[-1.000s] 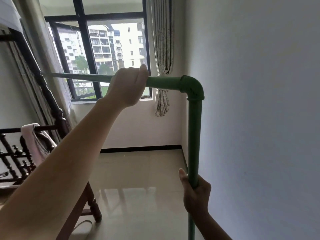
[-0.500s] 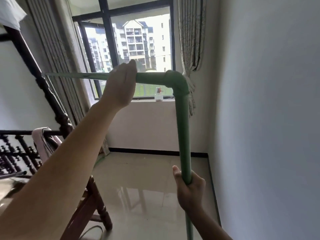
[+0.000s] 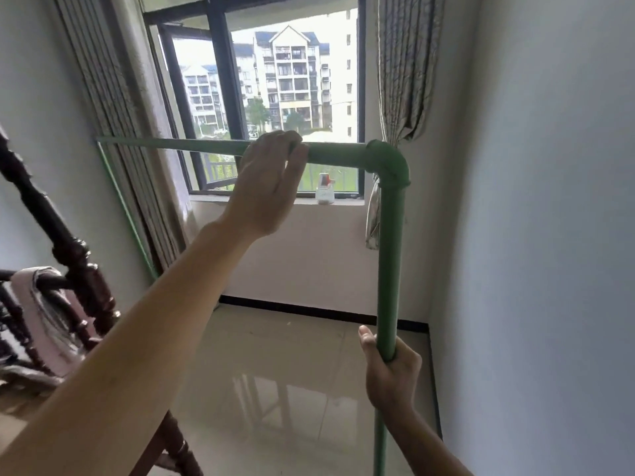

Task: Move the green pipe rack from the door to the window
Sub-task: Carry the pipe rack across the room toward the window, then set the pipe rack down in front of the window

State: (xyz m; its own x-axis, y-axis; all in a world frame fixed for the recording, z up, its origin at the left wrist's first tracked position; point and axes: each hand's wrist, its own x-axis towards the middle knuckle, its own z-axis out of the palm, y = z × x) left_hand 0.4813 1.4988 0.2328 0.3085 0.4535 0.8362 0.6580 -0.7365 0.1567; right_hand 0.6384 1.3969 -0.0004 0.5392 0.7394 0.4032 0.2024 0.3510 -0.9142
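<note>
The green pipe rack [image 3: 390, 255] stands in front of me, its top bar running left from an elbow joint to a far upright by the left wall. My left hand [image 3: 271, 180] is on the top bar, fingers hooked over it with the palm loosening away. My right hand [image 3: 391, 372] is closed around the near upright, low down. The window [image 3: 275, 94] with its dark frame is just beyond the bar. The rack's feet are out of view.
A dark wooden bed frame [image 3: 79, 269] with cloth draped on it sits at left. Curtains [image 3: 402, 67] hang on both sides of the window. A small bottle [image 3: 324, 188] stands on the sill. A white wall runs close along the right; glossy tile floor lies ahead.
The window and sill have come closer and the rack has shifted rightward in view. My left hand's grip on the top bar has loosened from a fist to hooked fingers.
</note>
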